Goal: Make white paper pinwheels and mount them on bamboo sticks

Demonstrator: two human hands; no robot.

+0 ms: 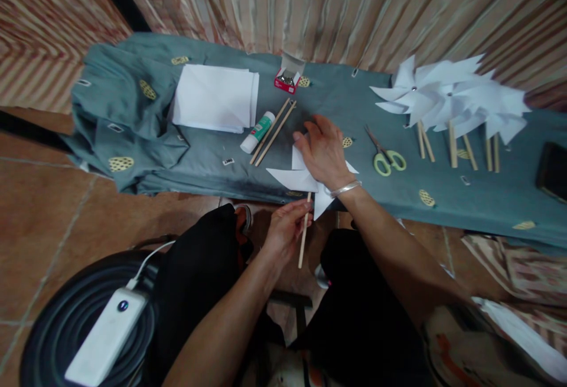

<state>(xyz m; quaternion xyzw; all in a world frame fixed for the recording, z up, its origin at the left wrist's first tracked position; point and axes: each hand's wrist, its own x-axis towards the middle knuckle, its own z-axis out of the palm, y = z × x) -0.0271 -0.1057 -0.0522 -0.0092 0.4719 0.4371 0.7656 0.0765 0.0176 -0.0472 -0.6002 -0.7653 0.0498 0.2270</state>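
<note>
White paper pinwheel point(295, 179) with pointed blades at the table's front edge, right hand point(323, 153) pressed flat on it, fingers spread, left hand point(287, 227) pinching its wooden stick point(303, 236) below the edge, scissors point(384, 153) just right

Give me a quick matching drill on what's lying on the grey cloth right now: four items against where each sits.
Items:
1. glue stick
2. scissors
3. stack of white paper
4. finished pinwheels

Places:
A. far right of the cloth
B. beside two loose wooden sticks
C. just right of the right hand
D. left part of the cloth, behind the glue

Pairs: 1-B, 2-C, 3-D, 4-A
</note>
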